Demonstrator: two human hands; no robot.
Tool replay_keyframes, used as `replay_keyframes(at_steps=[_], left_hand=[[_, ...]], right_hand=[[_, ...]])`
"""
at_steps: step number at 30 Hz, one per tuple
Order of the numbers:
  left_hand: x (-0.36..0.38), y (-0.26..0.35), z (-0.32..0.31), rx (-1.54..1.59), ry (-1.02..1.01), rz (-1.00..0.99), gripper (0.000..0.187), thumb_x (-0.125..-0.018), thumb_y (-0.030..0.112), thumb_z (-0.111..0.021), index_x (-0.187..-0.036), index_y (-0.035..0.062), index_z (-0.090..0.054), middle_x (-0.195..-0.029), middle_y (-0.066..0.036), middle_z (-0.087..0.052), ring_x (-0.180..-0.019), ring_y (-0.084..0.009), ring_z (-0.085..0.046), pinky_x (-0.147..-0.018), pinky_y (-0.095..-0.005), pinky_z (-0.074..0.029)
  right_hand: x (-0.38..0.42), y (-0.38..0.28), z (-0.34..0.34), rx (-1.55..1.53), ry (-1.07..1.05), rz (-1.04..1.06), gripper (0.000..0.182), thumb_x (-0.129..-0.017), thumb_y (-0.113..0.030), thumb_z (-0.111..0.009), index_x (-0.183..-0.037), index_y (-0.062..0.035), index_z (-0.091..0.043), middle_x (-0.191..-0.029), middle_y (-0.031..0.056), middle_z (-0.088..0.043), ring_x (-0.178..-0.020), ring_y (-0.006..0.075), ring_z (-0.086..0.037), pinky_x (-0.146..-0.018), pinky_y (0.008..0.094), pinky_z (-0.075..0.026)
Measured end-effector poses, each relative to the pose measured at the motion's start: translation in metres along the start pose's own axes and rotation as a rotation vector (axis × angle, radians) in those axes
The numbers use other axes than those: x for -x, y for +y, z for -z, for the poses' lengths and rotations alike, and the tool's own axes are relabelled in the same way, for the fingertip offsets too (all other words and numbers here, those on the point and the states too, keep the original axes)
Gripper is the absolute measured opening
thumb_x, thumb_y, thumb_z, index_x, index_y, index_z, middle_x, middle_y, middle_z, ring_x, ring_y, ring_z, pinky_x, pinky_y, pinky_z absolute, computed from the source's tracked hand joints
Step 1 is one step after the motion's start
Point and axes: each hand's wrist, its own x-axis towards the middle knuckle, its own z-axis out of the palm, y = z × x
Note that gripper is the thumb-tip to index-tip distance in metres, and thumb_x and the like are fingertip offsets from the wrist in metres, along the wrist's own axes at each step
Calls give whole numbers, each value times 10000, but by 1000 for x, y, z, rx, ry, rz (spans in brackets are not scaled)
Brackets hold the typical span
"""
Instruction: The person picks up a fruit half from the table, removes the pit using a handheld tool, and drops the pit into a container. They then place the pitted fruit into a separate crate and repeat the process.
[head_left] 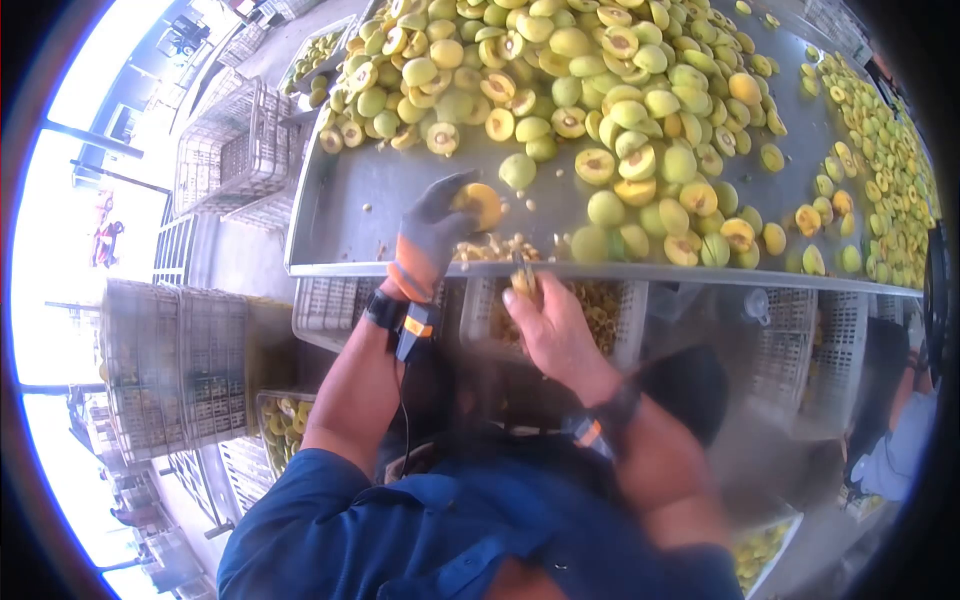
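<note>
In a grey and orange glove, my left hand (428,232) is closed around a yellow-orange peach (482,206) over the near edge of the metal table. My bare right hand (556,328) grips a small pitting tool (522,276) with a yellowish handle. Its dark tip points up at the table rim, and its exact shape is blurred. Loose pits and scraps (498,248) lie between the hands. A heap of green-yellow peach halves (560,75), many with pits showing, covers the table beyond. One greenish peach (517,171) sits just past my left hand.
The metal table's raised front rim (720,278) runs across the view. Below it, a white crate (628,320) holds pits and scraps. Stacked crates (180,365) stand at left, with another crate (235,140) farther back. A person's sleeve (905,445) shows at right.
</note>
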Motion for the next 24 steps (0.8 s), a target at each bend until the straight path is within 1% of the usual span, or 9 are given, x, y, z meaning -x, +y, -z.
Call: replay_keyframes(at_steps=[4,5,6,10,16,19,22,23,24], left_hand=[[44,-11,-24,-147,-12,-81,566,-929,-27,-661,-1488,-40,-571,-1387,-139,-674,-1217,-203,-668,-990,-330,-597],[52,-15,-29,-215,-19,-127,568,-928,-37,-671,-1487,-39,-574,-1394,-134,-673,-1224,-199,-663,-1005,-323,-584],[61,-17,-35,-43,-30,-94,581,-918,-76,-683,-1488,-23,-584,-1399,-121,-674,-1221,-177,-656,-1026,-310,-561],[73,-31,-36,-246,0,-189,561,-908,-36,-670,-1464,18,-618,-1311,-121,-722,-1137,-157,-683,-984,-312,-565],[77,-23,-31,-463,21,-179,518,-869,46,-755,-1381,31,-679,-1184,-154,-776,-1067,-213,-751,-944,-341,-588],[72,-18,-27,-622,-26,-80,492,-851,73,-775,-1336,31,-704,-1136,-181,-787,-1041,-264,-774,-921,-358,-600],[68,-3,-19,-785,-169,-108,500,-837,2,-800,-1327,15,-706,-1145,-119,-788,-1007,-156,-743,-932,-312,-601],[66,-4,-17,-701,-174,-114,521,-816,22,-824,-1324,22,-710,-1150,-138,-791,-993,-172,-757,-916,-329,-610],[62,3,-19,-771,-154,-156,528,-823,32,-824,-1338,23,-706,-1146,-132,-791,-995,-171,-755,-917,-329,-607]], right_hand=[[-1,0,-1,135,145,264,382,-1047,-283,-637,-1246,39,-582,-950,277,-726,-950,492,-710,-821,506,-545],[0,0,1,147,146,265,369,-1048,-275,-636,-1235,38,-578,-954,283,-726,-951,501,-706,-820,516,-545],[2,0,2,159,146,267,356,-1048,-267,-635,-1224,37,-574,-959,290,-725,-953,510,-702,-818,526,-544],[15,-6,8,307,124,279,301,-1046,-226,-632,-1187,27,-550,-949,317,-719,-932,543,-682,-784,570,-537],[23,-5,9,441,84,340,286,-1030,-195,-635,-1165,27,-517,-860,317,-705,-853,553,-672,-726,619,-524],[25,8,6,619,29,298,293,-1031,-194,-620,-1152,46,-502,-844,321,-697,-843,560,-667,-732,628,-527],[24,15,5,585,-39,330,317,-1031,-202,-612,-1149,64,-486,-830,321,-690,-823,561,-668,-717,623,-521],[21,14,6,530,-31,327,321,-1031,-209,-615,-1153,61,-491,-846,325,-693,-836,562,-669,-729,621,-520],[21,15,4,470,-29,314,326,-1032,-217,-619,-1156,58,-497,-863,328,-695,-849,563,-670,-740,619,-519]])
